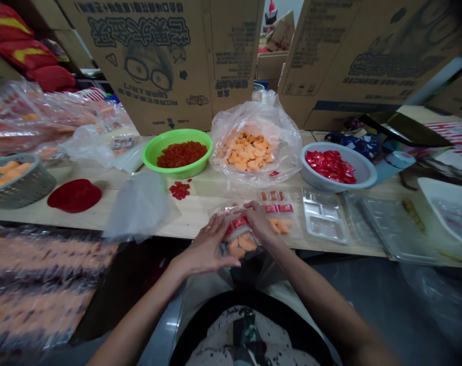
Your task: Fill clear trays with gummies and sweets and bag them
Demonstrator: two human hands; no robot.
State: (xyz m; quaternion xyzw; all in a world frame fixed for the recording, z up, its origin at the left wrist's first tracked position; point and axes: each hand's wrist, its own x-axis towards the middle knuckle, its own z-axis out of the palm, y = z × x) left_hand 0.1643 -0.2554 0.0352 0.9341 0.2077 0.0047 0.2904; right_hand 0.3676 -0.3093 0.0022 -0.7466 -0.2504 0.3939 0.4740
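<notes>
A clear plastic tray (243,246) sits at the table's front edge, holding orange pieces and small red packets. Clear film seems to lie around it. My left hand (208,248) grips its left side, thumb near the front and fingers over the back left. Against the back right of the same tray, my right hand (258,221) has its fingers bent and partly hidden. Just to the right lies another filled tray (277,213) with red bits, red packets and orange pieces. Beyond it is an unfilled compartment tray (324,215).
Behind stand a green bowl (150,158) of red pieces, a plastic bag (284,129) of orange pieces and a bowl (306,175) of red packets. Leftward are clear bags (137,206), a red bowl (74,195) and a grey basket (25,190). Cardboard boxes (139,107) wall the back.
</notes>
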